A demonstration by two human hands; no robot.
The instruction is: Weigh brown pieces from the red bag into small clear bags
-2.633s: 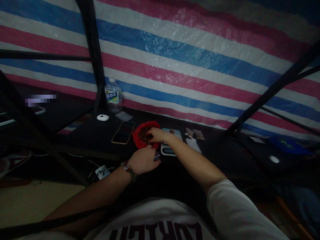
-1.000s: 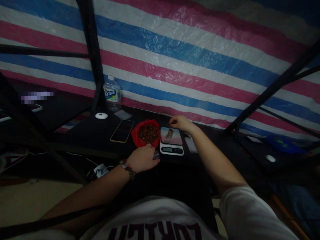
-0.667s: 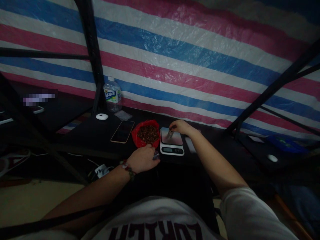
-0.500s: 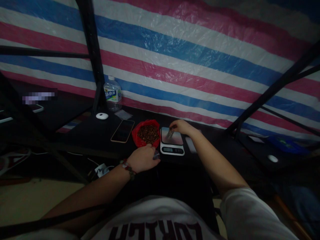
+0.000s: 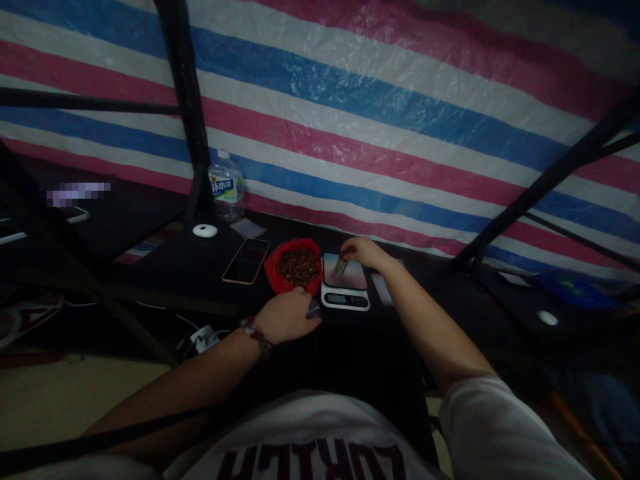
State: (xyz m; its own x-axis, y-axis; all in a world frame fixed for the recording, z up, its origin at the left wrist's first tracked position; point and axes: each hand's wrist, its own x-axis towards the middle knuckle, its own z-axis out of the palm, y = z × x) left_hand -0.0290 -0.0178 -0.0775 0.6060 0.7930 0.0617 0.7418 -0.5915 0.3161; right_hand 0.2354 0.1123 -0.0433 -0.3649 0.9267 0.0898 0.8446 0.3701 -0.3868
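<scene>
A red plastic bag [image 5: 273,271] lies open on the black table [image 5: 200,280], full of small brown bits. Right of it stands a small digital kitchen scale [image 5: 345,288]. My right hand [image 5: 361,252] is over the scale's far edge, fingers pinched on a small clear packet [image 5: 341,267] that rests on the platform. My left hand [image 5: 286,317] is closed at the table's near edge, just below the bag, gripping a small clear packet [image 5: 314,310] that pokes out at its right side.
A phone [image 5: 247,261] lies face up left of the bag. Behind it are a water bottle [image 5: 226,186], a white round puck [image 5: 205,231] and a clear flat bag [image 5: 248,228]. Black frame bars cross left and right. A striped tarp hangs behind.
My right hand left the red bag, went out past the scale, then came back over the platform and pinched the small packet there. My left hand stayed put.
</scene>
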